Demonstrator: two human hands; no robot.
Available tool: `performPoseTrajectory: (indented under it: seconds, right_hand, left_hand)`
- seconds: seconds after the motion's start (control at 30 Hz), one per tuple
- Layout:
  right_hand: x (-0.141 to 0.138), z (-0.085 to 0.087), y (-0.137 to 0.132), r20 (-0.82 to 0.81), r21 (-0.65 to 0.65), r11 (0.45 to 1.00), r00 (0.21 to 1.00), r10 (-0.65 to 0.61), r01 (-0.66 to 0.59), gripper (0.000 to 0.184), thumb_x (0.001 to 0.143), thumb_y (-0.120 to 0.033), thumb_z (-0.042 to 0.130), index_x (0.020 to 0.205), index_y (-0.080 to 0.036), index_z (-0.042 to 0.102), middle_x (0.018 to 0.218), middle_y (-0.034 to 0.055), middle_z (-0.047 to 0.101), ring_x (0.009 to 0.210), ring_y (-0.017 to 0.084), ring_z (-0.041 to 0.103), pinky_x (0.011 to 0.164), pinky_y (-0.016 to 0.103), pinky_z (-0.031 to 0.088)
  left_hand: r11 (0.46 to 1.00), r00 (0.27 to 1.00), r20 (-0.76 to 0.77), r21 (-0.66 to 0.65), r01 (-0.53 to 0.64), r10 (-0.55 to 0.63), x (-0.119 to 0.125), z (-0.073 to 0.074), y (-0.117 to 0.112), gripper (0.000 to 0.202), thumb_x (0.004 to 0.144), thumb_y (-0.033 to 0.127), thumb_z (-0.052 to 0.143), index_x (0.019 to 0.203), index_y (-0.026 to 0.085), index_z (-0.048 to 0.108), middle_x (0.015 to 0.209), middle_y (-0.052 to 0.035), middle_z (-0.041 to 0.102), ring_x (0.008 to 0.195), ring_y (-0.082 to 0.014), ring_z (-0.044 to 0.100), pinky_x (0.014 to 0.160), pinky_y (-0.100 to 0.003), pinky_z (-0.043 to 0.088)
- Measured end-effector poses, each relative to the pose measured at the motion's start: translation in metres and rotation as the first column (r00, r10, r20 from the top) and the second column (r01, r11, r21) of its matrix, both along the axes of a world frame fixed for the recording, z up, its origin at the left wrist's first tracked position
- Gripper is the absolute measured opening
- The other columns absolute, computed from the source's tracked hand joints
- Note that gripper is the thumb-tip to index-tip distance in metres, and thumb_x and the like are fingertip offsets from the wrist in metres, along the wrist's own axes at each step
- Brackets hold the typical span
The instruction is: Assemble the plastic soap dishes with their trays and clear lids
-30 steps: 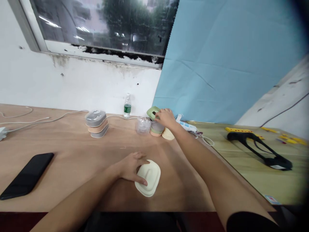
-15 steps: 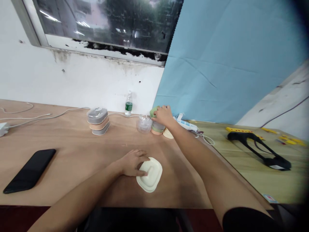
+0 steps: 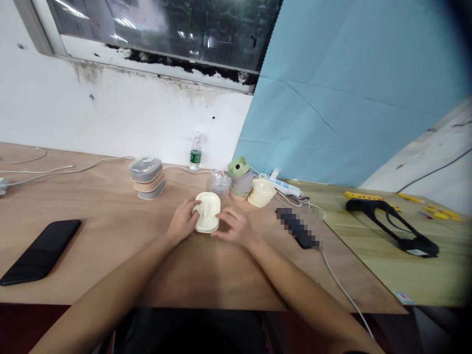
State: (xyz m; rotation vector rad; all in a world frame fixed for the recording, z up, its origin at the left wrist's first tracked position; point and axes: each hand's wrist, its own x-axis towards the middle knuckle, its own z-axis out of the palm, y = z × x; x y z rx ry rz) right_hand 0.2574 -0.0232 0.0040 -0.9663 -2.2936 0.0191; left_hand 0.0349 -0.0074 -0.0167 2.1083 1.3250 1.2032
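Moved: cream moulded lid [image 3: 206,212] now further up the bench [image 3: 110,275], both hands at it.
Left hand [image 3: 181,221]: fingers [image 3: 191,210] curled against lid's left edge; firmness of grip cannot tell.
Right hand [image 3: 234,227]: fingers loosely spread, tips at lid's right edge, no clear hold.
Lid: flat, mid-bench, near clear plastic tub [image 3: 219,183].
Beside tub: green-topped stack [image 3: 240,177], stack of cream lids [image 3: 261,192].

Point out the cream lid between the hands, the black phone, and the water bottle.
cream lid [image 3: 207,211], head view, on its raised middle
black smartphone [image 3: 40,252], head view, on its top face
plastic water bottle [image 3: 195,157], head view, on its green label
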Motion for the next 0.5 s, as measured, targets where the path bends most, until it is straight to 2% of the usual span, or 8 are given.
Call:
performPoseTrajectory:
  seconds: [0.1, 0.23, 0.37, 0.5]
  right_hand:
    - [-0.007, -0.02, -0.01, 0.013, -0.152, 0.985, 0.996, 0.084, -0.081, 0.044, 0.073, -0.058, 0.067, 0.107, -0.03, 0.068, 0.101, 0.0075, 0.064, 0.091, 0.026, 0.059, 0.086, 0.041, 0.05]
    - [-0.013, -0.016, -0.01, 0.09, -0.19, 0.981, 0.995, 0.051, -0.033, 0.031, 0.088, -0.05, 0.051, 0.112, -0.037, 0.066, 0.118, 0.0024, 0.062, 0.098, 0.023, 0.06, 0.093, 0.038, 0.049]
    - [-0.013, -0.01, -0.01, 0.197, -0.125, 0.989, 0.974, 0.108, -0.084, 0.028, 0.091, -0.045, 0.05, 0.115, -0.039, 0.063, 0.117, -0.0011, 0.064, 0.099, 0.02, 0.062, 0.091, 0.034, 0.05]
    - [-0.014, -0.01, -0.01, 0.08, 0.097, 0.98, 0.983, 0.167, -0.174, 0.021, 0.087, -0.043, 0.058, 0.101, -0.031, 0.068, 0.095, -0.0002, 0.07, 0.081, 0.016, 0.065, 0.076, 0.029, 0.055]
  left_hand:
    - [0.997, 0.991, 0.111, -0.01, -0.073, 0.074, -0.003, 0.0, 0.002, 0.035, 0.081, 0.017, 0.044, 0.113, 0.018, 0.058, 0.127, -0.0082, 0.056, 0.107, -0.0225, 0.058, 0.094, -0.038, 0.047]
    - [0.997, 0.986, 0.151, -0.029, -0.066, 0.069, -0.001, -0.001, 0.001, 0.033, 0.081, 0.017, 0.044, 0.111, 0.019, 0.057, 0.129, -0.0075, 0.054, 0.099, -0.021, 0.059, 0.087, -0.036, 0.049]
    - [0.999, 0.981, 0.19, -0.013, -0.03, 0.031, 0.004, -0.004, 0.0, 0.033, 0.08, 0.016, 0.044, 0.111, 0.019, 0.057, 0.129, -0.0076, 0.055, 0.087, -0.0179, 0.06, 0.078, -0.034, 0.049]
    - [0.999, 0.98, 0.196, 0.012, -0.037, 0.034, 0.003, -0.004, -0.001, 0.034, 0.082, 0.017, 0.045, 0.113, 0.019, 0.057, 0.123, -0.0079, 0.058, 0.079, -0.0158, 0.058, 0.075, -0.032, 0.048]
